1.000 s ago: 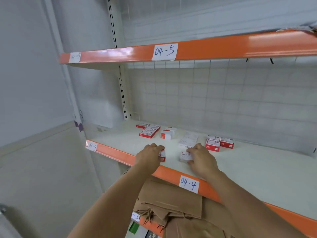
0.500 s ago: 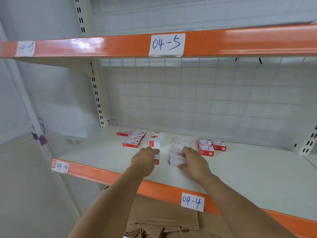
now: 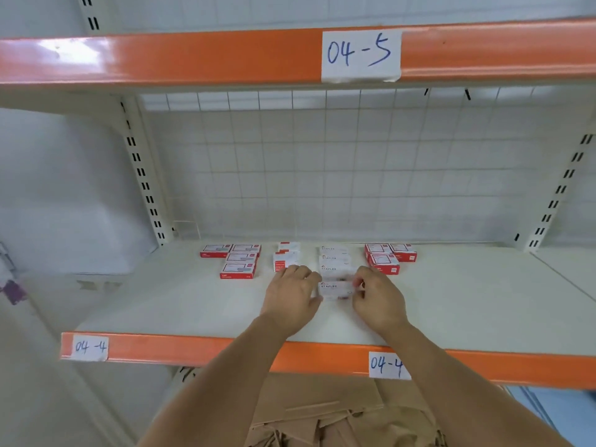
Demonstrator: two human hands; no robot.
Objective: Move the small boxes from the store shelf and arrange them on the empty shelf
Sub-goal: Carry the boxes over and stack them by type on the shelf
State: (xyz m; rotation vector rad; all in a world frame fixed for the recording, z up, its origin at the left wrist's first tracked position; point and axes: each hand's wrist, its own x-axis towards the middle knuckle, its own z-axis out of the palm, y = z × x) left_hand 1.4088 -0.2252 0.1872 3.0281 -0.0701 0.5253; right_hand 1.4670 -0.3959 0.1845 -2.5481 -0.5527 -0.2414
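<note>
1. Step in hand, as I judged it: placing and squaring one white box [image 3: 335, 290] at the front of the white column on the 04-4 shelf [image 3: 483, 304], centre of frame.
2. Left hand [image 3: 292, 300] sat at the box's left end, fingers curled over it; right hand [image 3: 379, 298] pinched the right end with bent fingertips. Both hands gripped that one box. Whether it rested on the shelf or hung just above it, couldn't tell.
3. Box position: just in front of the white stack [image 3: 333, 259], in line with it, mid-shelf, well back from the orange front edge.
4. Already arranged along the rear of the shelf: red boxes at left [image 3: 238, 259], a red-and-white pair [image 3: 285, 258] beside them, the white column, then red boxes at right [image 3: 385, 258]. Most of the shelf was bare.
5. Next move probably called for nudging the box flush against the column, letting go, then fetching more boxes. The source shelf wasn't in view.
6. Readable writing: "STAPLES" on the held box and on the white ones behind it; brand logo too small to read. Red box print blurred.
7. Handwritten paper tags in blue ink: "04-5" [image 3: 361, 54] on the upper orange rail; "04-4" [image 3: 90, 347] at lower left, and "04-4" again [image 3: 387, 364] lower centre.
8. Brown paper bags [image 3: 338, 411] lay below the shelf, bottom of frame.
</note>
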